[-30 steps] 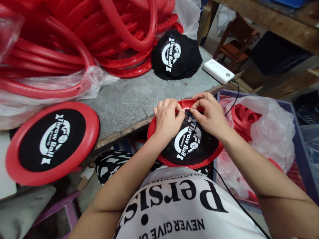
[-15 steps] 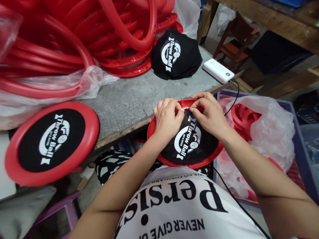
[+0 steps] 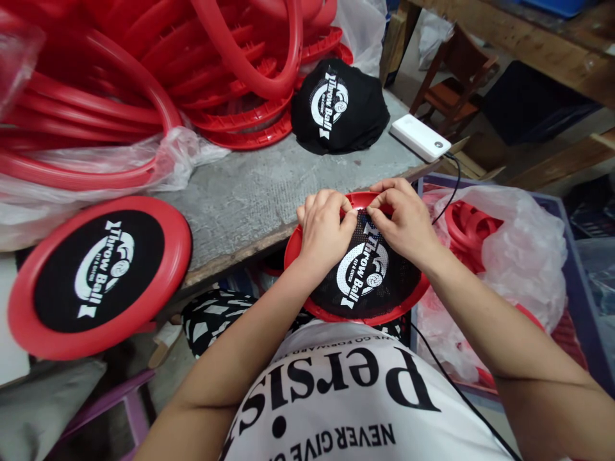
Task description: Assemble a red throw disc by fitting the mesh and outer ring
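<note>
Grip: left hand (image 3: 323,232) and right hand (image 3: 408,222) are both pinched closed on the far edge of the black mesh net (image 3: 365,272), fingertips meeting at the top of the red disc frame (image 3: 294,251).
Where: the frame sits in the lower centre of the frame, on the person's lap, just beside the table (image 3: 250,192) edge.
Risk: I'd say the mesh could slip off the rim as it is stretched, or go in skewed so the white logo sits crooked; the frame rests only on the lap and could tip.
Count, near: one frame in hand; one finished disc (image 3: 98,275) at lower left.
Count, middle: one loose black net pile (image 3: 339,105); one white power bank (image 3: 420,136).
Count, far: red rings (image 3: 144,83) heaped at upper left, too many to count.
</note>
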`<state>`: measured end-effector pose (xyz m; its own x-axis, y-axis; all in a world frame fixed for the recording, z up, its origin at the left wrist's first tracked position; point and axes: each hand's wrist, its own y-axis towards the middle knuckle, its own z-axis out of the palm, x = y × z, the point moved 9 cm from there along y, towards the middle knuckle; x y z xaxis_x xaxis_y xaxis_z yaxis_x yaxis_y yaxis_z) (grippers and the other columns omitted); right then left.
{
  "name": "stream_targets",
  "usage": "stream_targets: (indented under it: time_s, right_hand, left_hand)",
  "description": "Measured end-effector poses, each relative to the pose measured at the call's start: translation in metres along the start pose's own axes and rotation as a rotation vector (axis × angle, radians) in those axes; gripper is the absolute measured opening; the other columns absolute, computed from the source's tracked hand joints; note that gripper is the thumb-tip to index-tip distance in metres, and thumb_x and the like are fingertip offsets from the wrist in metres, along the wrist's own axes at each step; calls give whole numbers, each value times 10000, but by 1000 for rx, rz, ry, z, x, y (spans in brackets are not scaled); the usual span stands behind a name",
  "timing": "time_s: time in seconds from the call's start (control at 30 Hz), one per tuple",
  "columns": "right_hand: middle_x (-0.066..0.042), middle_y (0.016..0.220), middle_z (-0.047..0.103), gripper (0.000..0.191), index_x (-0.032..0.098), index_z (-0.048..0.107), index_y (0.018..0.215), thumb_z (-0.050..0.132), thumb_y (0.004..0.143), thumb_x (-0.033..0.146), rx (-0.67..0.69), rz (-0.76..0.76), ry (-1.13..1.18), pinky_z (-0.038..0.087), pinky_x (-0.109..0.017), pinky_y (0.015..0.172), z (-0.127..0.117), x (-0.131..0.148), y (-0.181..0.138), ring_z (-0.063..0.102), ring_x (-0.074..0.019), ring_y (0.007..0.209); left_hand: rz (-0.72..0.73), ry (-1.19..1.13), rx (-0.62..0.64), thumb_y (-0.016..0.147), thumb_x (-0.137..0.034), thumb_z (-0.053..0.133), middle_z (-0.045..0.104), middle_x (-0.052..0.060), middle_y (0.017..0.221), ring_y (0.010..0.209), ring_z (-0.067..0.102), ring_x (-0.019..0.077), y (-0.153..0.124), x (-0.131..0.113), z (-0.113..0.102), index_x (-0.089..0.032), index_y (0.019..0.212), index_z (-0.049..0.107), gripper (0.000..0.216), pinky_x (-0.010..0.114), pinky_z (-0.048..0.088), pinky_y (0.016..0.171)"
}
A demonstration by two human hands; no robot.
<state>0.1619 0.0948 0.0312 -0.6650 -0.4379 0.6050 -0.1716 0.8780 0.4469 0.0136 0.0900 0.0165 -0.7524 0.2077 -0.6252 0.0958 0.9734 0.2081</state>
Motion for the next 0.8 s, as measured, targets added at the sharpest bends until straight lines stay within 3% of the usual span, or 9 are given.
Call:
stream_targets:
  time_s: [0.53,0.7,0.8]
  right_hand:
    - [-101,1077,665,126,244,568,759,613,856,178,18,32,-48,532,-500,934,7,-2,3,647,-290,1028]
    - [-83,1166,675,65,240,672,822,645,875,214,53,-6,31,520,-495,1011,1,-5,2,654,-267,1120]
    - [-86,1214,685,107,243,719,950,639,884,211,10,10,115,497,-502,1063,-11,-8,2,654,-261,1166]
  left_hand:
    - [-66,71,26,968,-230,527,675,55,1067,1090,559,279,5,3,3,-238,854,545,116,432,390,935]
    - [-8,-30,97,909,-192,604,667,36,1217,1185,545,271,3,3,2,-240,866,575,70,450,378,1021]
    - [19,-95,141,841,-120,631,658,27,1280,1246,533,260,2,6,-1,-250,940,580,171,455,365,1088]
